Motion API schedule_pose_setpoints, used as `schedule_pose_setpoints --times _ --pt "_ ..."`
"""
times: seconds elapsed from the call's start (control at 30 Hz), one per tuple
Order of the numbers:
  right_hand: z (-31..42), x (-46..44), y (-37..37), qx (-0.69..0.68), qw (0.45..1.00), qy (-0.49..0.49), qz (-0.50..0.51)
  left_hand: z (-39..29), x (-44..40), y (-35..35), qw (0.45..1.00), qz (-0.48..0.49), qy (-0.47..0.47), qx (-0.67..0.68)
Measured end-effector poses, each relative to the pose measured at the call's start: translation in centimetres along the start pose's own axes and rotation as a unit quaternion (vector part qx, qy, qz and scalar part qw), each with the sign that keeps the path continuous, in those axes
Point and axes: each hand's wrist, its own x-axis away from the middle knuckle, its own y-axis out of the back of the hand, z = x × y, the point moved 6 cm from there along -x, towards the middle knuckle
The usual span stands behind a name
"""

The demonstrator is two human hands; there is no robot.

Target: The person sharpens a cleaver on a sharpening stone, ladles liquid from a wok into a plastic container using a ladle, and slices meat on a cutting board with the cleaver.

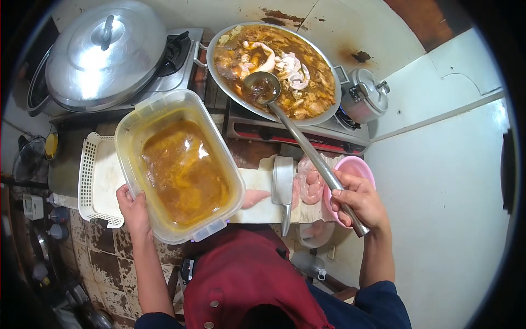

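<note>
My left hand [133, 211] grips the left edge of a clear plastic container [127, 148], which holds brown, oily broth [186, 170]. My right hand [359, 200] is closed around the handle of a metal ladle [301, 140]. The ladle's bowl, with some dark broth in it, is over the near left part of a wide metal pan [216, 82]. Brown stew with meat pieces fills that pan, and a pale, whitish piece of meat [293, 70] lies on top. The container is held in front of the pan, above the counter.
A cleaver [282, 186] lies on a white cutting board [252, 178] beside raw meat [310, 183]. A pink bowl [359, 164] is under my right hand. A white basket [98, 181], a large lidded pot [107, 60] and a pressure cooker [366, 98] stand around. The wall closes off the right.
</note>
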Motion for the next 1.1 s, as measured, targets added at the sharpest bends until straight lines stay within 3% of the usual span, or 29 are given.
schedule_pose_setpoints --times 0.57,0.93,1.1 --pt "1.6 0.8 0.8 -0.17 0.985 0.011 0.039 0.6 -0.5 0.3 1.0 0.004 -0.007 -0.009" --pt "5.9 4.0 -1.6 -0.057 0.996 0.051 0.04 -0.1 0.1 -0.2 1.0 0.004 -0.002 0.014" --pt "5.6 5.6 -3.4 -0.065 0.997 0.015 0.037 -0.2 0.3 -0.2 1.0 -0.005 -0.001 0.007"
